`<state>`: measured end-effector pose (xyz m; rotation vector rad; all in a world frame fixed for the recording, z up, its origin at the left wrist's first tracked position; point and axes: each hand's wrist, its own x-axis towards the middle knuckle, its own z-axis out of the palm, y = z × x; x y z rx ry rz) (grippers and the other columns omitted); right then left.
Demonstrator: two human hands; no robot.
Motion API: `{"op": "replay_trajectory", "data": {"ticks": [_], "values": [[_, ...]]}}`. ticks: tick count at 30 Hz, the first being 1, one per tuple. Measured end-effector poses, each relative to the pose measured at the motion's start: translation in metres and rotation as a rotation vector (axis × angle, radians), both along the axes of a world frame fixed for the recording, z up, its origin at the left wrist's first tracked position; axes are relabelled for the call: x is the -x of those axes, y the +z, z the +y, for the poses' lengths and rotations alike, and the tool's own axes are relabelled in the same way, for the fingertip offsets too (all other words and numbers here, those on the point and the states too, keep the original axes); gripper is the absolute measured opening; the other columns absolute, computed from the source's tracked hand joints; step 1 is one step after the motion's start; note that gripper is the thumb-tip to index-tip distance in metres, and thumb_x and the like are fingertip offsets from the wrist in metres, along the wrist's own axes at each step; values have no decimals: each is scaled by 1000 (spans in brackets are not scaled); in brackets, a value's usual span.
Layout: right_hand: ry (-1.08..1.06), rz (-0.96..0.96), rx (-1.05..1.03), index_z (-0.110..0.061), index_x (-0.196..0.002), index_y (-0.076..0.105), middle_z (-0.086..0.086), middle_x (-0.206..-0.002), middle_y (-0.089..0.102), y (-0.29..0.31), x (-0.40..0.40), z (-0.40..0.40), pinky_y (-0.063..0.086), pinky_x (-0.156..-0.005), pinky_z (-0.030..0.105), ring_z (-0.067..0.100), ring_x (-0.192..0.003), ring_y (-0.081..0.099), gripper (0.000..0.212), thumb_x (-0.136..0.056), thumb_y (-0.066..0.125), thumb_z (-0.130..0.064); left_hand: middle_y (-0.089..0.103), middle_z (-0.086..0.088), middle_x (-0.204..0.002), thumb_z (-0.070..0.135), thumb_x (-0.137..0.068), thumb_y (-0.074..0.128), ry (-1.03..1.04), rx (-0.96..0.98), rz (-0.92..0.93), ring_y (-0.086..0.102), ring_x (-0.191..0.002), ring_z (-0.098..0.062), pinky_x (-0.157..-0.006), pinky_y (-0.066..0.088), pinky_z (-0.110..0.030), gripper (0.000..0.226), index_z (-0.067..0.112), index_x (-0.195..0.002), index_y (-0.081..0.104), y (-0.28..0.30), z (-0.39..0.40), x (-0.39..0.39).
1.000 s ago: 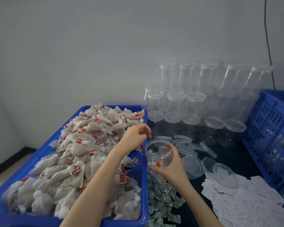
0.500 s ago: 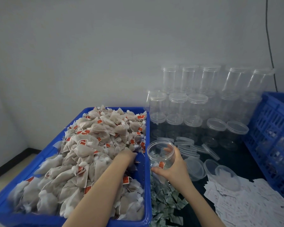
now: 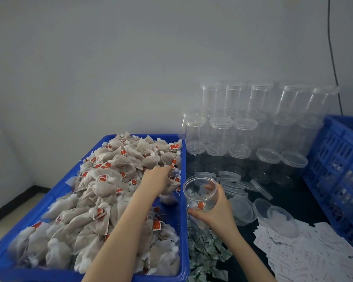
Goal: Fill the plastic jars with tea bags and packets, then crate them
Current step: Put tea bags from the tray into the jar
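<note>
At far left, a shallow blue plastic tray (image 3: 49, 202) is heaped with soft, pouch-shaped mesh tea bags (image 3: 102, 186) carrying small red tags. The left hand (image 3: 158, 180) reaches into the heap near the tray's right wall, its fingers sunk among the bags; whether its grip has closed on one I cannot tell. Just right of the tray, the right hand (image 3: 216, 210) wraps its grip round an open, clear round plastic jar (image 3: 200, 190), held upright just above the dark worktop (image 3: 306, 198); a red-tagged tea bag and a few small packets lie inside it. Below the jar, a loose pile of small greenish packets (image 3: 204, 249) lies on the worktop. Behind, lidded clear empty jars (image 3: 240, 135) are stacked in rows against the pale grey wall (image 3: 110, 68). Loose clear lids (image 3: 230, 180) lie flat and overlapping right of the held jar. Nearer, white paper slips (image 3: 306, 253) are scattered with lids resting on them. At far right stands a blue lattice-sided crate (image 3: 338, 159); filled jars show dimly through its slots.
</note>
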<state>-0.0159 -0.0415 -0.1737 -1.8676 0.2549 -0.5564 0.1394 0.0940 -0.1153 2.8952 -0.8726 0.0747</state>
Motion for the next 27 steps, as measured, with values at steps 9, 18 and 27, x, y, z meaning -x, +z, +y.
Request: {"op": "replay_trajectory", "data": {"ticks": [9, 18, 27], "values": [[2, 23, -13, -53, -116, 40, -26, -121, 53, 1, -1, 0, 39, -79, 2, -22, -109, 46, 86, -45, 89, -47, 69, -1, -99, 21, -97, 51, -60, 521, -213, 63, -84, -15, -74, 52, -28, 25, 21, -119, 62, 25, -2, 16], [-3, 31, -10, -49, -121, 40, -24, -122, 53, 1, -2, 0, 40, -78, 1, -23, -109, 46, 91, -40, 81, -58, 66, 17, -95, 3, -93, 56, -396, 1163, 210, 63, -90, 5, -76, 51, -13, 31, 33, -101, 61, 41, -21, 51], [5, 2, -68, -47, -113, 46, -16, -112, 64, -1, -6, -1, 45, -73, 3, -13, -99, 58, 79, -48, 88, -35, 69, 19, -86, 8, -90, 61, -492, 806, 403, 66, -86, 4, -73, 52, -12, 28, 36, -91, 63, 26, -24, 44]]}}
